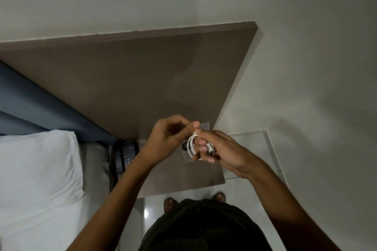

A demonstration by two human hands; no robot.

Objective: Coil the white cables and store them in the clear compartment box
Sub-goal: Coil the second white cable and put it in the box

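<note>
A white cable point(191, 145) is wound in loops around the fingers of my right hand point(222, 152), which is closed on it; a plug end shows near the fingertips. My left hand point(170, 135) pinches the top of the same coil between thumb and forefinger. Both hands hover above the clear compartment box point(204, 125), which sits on the small brown bedside table point(179, 177) and is mostly hidden behind them. What the box holds cannot be made out.
A dark telephone point(127, 156) stands at the table's left end. A bed with a white pillow point(38, 169) and a blue headboard point(34, 106) lies to the left. A brown wall panel point(132, 79) rises behind. Glossy white floor tiles point(242, 195) lie below.
</note>
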